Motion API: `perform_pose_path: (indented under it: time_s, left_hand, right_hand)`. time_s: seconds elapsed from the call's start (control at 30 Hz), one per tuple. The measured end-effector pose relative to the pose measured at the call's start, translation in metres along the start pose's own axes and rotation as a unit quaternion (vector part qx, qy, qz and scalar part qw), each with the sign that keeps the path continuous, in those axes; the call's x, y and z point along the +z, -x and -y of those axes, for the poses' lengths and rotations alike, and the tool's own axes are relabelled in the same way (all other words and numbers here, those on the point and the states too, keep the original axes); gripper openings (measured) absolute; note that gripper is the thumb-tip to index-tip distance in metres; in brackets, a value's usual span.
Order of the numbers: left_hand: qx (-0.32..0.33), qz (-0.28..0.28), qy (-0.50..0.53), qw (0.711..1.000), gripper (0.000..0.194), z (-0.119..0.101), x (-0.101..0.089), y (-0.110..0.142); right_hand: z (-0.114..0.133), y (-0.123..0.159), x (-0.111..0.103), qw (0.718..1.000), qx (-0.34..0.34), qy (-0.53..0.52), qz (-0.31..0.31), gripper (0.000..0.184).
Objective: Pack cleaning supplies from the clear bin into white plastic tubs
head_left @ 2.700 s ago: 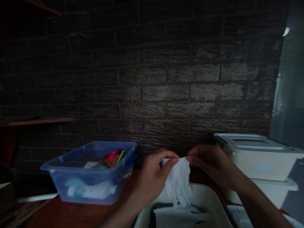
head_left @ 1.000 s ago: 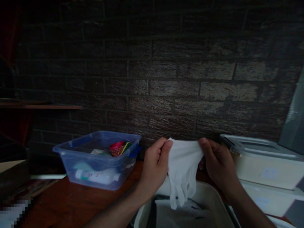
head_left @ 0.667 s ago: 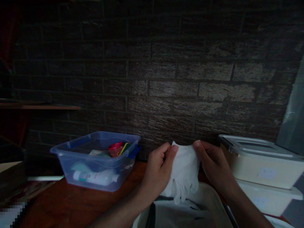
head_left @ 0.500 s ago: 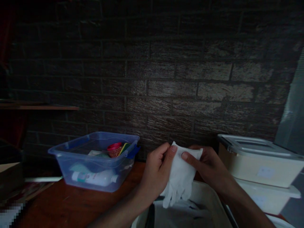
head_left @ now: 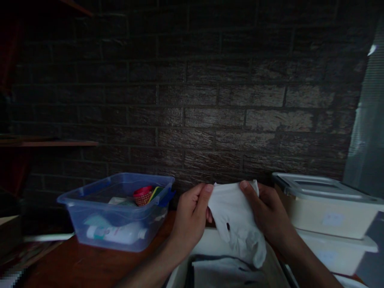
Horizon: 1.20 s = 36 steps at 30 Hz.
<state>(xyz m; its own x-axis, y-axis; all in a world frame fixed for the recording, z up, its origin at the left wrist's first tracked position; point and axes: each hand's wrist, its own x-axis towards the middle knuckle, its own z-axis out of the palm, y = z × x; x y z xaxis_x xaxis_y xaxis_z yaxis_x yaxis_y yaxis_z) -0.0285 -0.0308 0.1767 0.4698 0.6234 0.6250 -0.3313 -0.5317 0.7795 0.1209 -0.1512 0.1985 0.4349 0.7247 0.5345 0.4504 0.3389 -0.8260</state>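
A white cloth glove (head_left: 237, 224) hangs between my two hands, cuff up, fingers drooping to the lower right. My left hand (head_left: 190, 218) pinches the cuff's left edge between thumb and fingers. My right hand (head_left: 268, 220) grips the cuff's right edge, thumb on top. A small dark spot shows on the glove's palm. Below the glove sits a white open bin (head_left: 207, 246) with pale folded cloth (head_left: 225, 274) inside.
A clear blue tub (head_left: 120, 210) with a tube, a red cup and other small items stands on the reddish wooden table (head_left: 81, 266) to the left. Stacked white lidded boxes (head_left: 327, 206) stand at right. A dark brick wall (head_left: 210, 100) is close behind. A wooden shelf (head_left: 51, 143) juts out left.
The glove was held by its cuff throughout; my hands spread the cuff, drew together, and now hold it apart again with the glove swung towards the right.
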Motion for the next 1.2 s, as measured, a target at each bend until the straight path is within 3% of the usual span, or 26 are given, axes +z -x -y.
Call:
perform_pose_path:
  time_s: [0.17, 0.27, 0.37, 0.5, 0.67, 0.83, 0.93, 1.07, 1.2]
  left_hand:
    - [-0.013, 0.043, 0.059, 0.997, 0.044, -0.004, 0.007, 0.004]
    - [-0.083, 0.07, 0.155, 0.982, 0.035, -0.008, 0.014, 0.007]
    - [-0.145, 0.048, 0.187, 0.97, 0.038, -0.006, 0.017, 0.008]
    - [-0.088, -0.004, 0.104, 0.991, 0.043, -0.001, 0.012, 0.002]
    - [-0.012, -0.003, 0.038, 0.999, 0.044, -0.002, 0.003, -0.002]
    - [-0.009, -0.012, -0.001, 1.0, 0.045, -0.004, -0.006, -0.005]
    - [-0.003, -0.007, -0.003, 1.0, 0.044, -0.007, -0.008, -0.006]
    - [-0.006, 0.031, 0.016, 0.999, 0.043, -0.011, -0.002, -0.003]
    - [-0.033, 0.053, 0.044, 0.997, 0.043, -0.011, 0.005, 0.001]
  right_hand:
    - [0.001, 0.003, 0.007, 1.0, -0.011, -0.001, 0.022, 0.05]
    - [0.002, 0.006, 0.011, 0.999, -0.014, -0.017, 0.039, 0.05]
    - [0.003, 0.007, 0.013, 0.998, -0.011, -0.017, 0.055, 0.05]
    - [-0.001, 0.005, 0.012, 0.998, 0.002, -0.009, 0.067, 0.054]
    - [-0.004, 0.003, 0.01, 0.999, -0.009, 0.037, 0.007, 0.059]
    - [0.002, 0.005, 0.007, 0.996, 0.065, 0.001, -0.055, 0.063]
    - [0.004, 0.005, 0.003, 0.995, 0.034, 0.028, -0.087, 0.064]
    - [0.005, 0.005, 0.002, 0.999, -0.014, 0.013, -0.032, 0.06]
    - [0.004, 0.006, 0.006, 0.99, 0.028, -0.086, 0.107, 0.032]
